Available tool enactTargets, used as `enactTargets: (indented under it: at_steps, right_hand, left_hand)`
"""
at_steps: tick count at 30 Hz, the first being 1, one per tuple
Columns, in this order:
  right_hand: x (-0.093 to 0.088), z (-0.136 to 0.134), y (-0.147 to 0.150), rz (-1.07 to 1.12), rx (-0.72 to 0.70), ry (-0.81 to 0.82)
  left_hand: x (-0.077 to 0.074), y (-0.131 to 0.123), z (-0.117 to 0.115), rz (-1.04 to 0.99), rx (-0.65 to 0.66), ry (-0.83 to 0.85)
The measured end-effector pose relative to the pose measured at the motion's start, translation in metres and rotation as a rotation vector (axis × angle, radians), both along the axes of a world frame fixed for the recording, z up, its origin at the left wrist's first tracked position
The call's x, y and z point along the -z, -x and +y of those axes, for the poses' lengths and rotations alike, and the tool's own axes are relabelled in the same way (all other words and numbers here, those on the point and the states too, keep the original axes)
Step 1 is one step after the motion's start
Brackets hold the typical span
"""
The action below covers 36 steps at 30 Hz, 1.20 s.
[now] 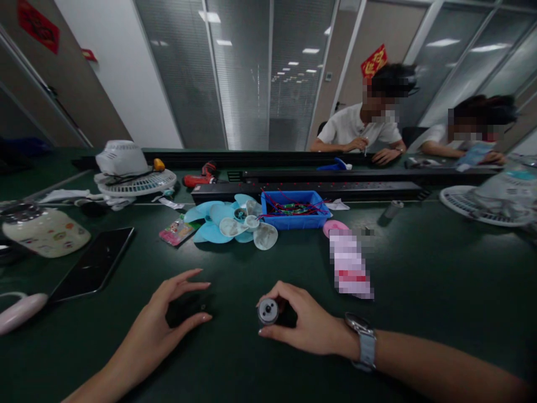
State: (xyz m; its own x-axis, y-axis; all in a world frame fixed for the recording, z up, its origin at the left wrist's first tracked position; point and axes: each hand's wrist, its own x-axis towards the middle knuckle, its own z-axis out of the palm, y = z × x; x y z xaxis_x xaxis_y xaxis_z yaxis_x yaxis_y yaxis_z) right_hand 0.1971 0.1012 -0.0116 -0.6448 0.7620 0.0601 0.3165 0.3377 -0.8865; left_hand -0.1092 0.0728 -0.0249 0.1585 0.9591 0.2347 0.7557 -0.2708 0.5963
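Observation:
Between the thumb and fingers of my right hand stands a small round motor, its grey end face with dark holes turned up toward me. A watch with a pale strap is on that wrist. My left hand hovers over the green table, thumb and fingers apart, holding nothing. A tiny ring-like part lies on the tabletop between its thumb and fingertips, apart from them. Beyond my hands are several light blue and clear fan blades.
A blue bin holds wired circuit boards. A pink handheld item, another motor, a phone, a patterned jar, a red power drill and white fan parts lie around. Two people sit across the table.

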Motion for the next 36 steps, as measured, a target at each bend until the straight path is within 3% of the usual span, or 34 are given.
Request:
enactTargets:
  at_steps: [10, 14, 18, 21, 25, 36]
  right_hand:
    - [-0.002, 0.001, 0.0, -0.007, -0.006, -0.028]
    - [-0.002, 0.001, 0.0, -0.004, -0.011, -0.034]
    - [0.0, 0.001, 0.001, 0.0, -0.005, -0.075]
    - [0.002, 0.001, 0.001, -0.014, 0.018, -0.11]
    - [0.003, 0.001, 0.002, -0.016, 0.023, -0.109]
    - [0.005, 0.001, 0.001, 0.013, 0.01, -0.11]
  left_hand:
    - [0.003, 0.002, 0.001, 0.044, -0.042, 0.064]
    - [-0.019, -0.021, 0.006, -0.02, -0.015, 0.029]
    - [-0.049, -0.064, 0.009, -0.104, 0.174, -0.081]
    - [-0.059, -0.091, 0.01, -0.124, 0.259, -0.152]
    - [-0.052, -0.103, 0.011, -0.138, 0.27, -0.193]
    - [-0.037, -0.099, 0.009, -0.152, 0.305, -0.18]
